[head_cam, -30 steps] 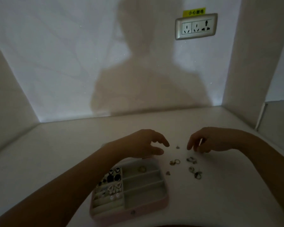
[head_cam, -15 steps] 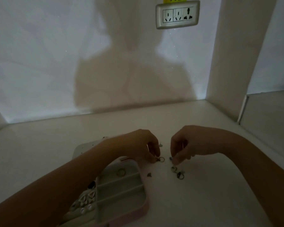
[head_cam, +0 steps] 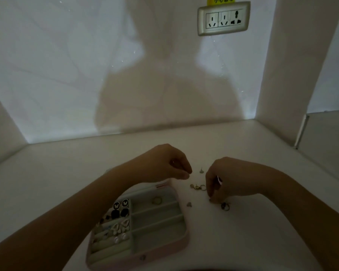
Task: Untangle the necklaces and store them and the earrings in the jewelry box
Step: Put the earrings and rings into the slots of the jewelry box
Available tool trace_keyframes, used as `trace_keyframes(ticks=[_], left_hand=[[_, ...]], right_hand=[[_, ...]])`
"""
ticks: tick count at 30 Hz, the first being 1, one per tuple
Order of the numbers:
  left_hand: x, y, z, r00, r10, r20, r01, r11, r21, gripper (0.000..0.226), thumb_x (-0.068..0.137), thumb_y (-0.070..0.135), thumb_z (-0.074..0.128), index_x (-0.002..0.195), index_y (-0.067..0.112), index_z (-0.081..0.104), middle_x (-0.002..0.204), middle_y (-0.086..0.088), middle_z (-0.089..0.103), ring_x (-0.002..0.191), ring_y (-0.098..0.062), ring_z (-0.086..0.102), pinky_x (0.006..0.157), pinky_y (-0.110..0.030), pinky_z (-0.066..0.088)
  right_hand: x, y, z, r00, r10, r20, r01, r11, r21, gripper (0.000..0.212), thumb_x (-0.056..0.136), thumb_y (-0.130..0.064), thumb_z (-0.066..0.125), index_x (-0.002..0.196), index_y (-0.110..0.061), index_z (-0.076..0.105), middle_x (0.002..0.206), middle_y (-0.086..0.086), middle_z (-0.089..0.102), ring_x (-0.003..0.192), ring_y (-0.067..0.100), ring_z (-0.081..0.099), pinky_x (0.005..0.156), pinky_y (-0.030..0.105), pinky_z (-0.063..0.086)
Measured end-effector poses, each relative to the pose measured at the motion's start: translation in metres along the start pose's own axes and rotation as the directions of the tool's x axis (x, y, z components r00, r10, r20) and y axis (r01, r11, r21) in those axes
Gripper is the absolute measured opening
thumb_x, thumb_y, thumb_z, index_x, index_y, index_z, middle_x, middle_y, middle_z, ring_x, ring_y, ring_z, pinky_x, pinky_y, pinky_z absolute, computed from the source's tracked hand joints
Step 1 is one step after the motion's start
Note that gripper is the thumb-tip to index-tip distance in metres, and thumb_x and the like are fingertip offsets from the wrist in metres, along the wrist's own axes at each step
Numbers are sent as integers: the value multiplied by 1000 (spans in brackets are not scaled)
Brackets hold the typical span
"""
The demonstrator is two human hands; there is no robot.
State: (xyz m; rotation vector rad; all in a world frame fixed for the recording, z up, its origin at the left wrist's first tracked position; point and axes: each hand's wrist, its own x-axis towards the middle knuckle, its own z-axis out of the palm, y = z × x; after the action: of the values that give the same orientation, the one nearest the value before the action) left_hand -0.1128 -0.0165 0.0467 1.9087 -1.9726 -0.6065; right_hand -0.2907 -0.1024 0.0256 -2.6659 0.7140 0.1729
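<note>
The pink jewelry box [head_cam: 181, 243] lies open at the front left. Its left side holds several earrings [head_cam: 121, 210], and a ring [head_cam: 157, 200] sits in the top right compartment. My left hand [head_cam: 167, 165] hovers above the box's far corner with fingers curled and thumb against forefinger; I see nothing between them. My right hand [head_cam: 231, 178] is curled with its fingertips down on the table, pinching a small earring that they mostly hide. Loose pieces lie between and below the hands: gold hoops [head_cam: 198, 187], a dark ring earring [head_cam: 225, 206], a small stud [head_cam: 201, 170] and another small piece [head_cam: 189, 204].
The white tabletop [head_cam: 262, 241] is dim, with walls at the back and left. A wall column [head_cam: 272, 94] stands at the back right, with a lower ledge [head_cam: 325, 137] beyond it. A wall socket [head_cam: 223, 18] is high on the back wall.
My left hand has lifted off the gold hoops, which stay on the table. My right hand has moved down and right to the pieces near the dark ring earring. The camera has shifted.
</note>
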Motion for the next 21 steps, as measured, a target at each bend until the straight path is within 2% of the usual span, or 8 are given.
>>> trace_keyframes(ticks=[4, 7, 10, 13, 17, 19, 21], left_hand=[[-21, 0, -7, 997, -27, -71, 22, 997, -70, 8, 84, 21, 67, 91, 22, 70, 83, 12, 69, 73, 4, 65, 72, -7, 49], [-37, -1, -11, 990, -53, -129, 40, 994, -103, 7, 84, 18, 66, 89, 22, 69, 80, 10, 70, 67, 5, 65, 64, -6, 47], [-51, -3, -15, 982, -83, -171, 54, 984, -171, 9, 83, 16, 67, 89, 22, 69, 86, 2, 73, 75, -3, 68, 72, -11, 52], [-64, -4, -15, 979, -87, -186, 44, 974, -224, 9, 82, 15, 69, 89, 21, 70, 83, 3, 73, 75, -5, 69, 79, -18, 54], [-76, -3, -14, 971, -87, -222, 25, 963, -270, 9, 80, 21, 71, 89, 22, 69, 84, 4, 72, 78, -8, 69, 81, -24, 55], [-80, -1, -15, 966, -83, -244, 16, 964, -265, 12, 78, 23, 72, 89, 21, 69, 84, 4, 72, 78, -7, 69, 80, -25, 56], [-86, 0, -16, 960, -91, -265, 12, 958, -285, 13, 76, 22, 74, 88, 18, 70, 82, 2, 73, 75, -8, 69, 77, -23, 56]], right_hand=[[1, -5, 4, 999, -33, -27, 32, 998, -46, 16, 81, -34, 71, 88, -20, 72, 80, -10, 59, 69, 4, 53, 54, 12, 36], [1, -7, 3, 998, -51, -38, 49, 997, -55, 19, 80, -37, 71, 84, -19, 72, 72, -14, 58, 62, 0, 52, 51, 8, 35], [0, -7, 1, 995, -68, -76, 65, 997, -43, 14, 78, -39, 73, 77, -25, 70, 68, -14, 58, 65, 1, 54, 56, 12, 39], [-2, -12, -7, 982, -114, -152, 123, 991, 53, 14, 77, -36, 75, 69, -28, 66, 71, -7, 65, 66, 4, 59, 66, 22, 49], [-4, -35, -16, 957, -209, -204, 249, 949, 196, 10, 78, -32, 74, 77, -22, 72, 75, -5, 71, 65, 2, 64, 69, 21, 54], [-2, -51, -18, 943, -241, -230, 289, 936, 203, 8, 79, -32, 73, 75, -26, 69, 71, -8, 69, 61, 2, 62, 64, 21, 54], [0, -67, -18, 924, -269, -273, 333, 916, 225, 12, 78, -28, 74, 70, -29, 64, 62, -14, 64, 54, -2, 57, 54, 12, 45]])
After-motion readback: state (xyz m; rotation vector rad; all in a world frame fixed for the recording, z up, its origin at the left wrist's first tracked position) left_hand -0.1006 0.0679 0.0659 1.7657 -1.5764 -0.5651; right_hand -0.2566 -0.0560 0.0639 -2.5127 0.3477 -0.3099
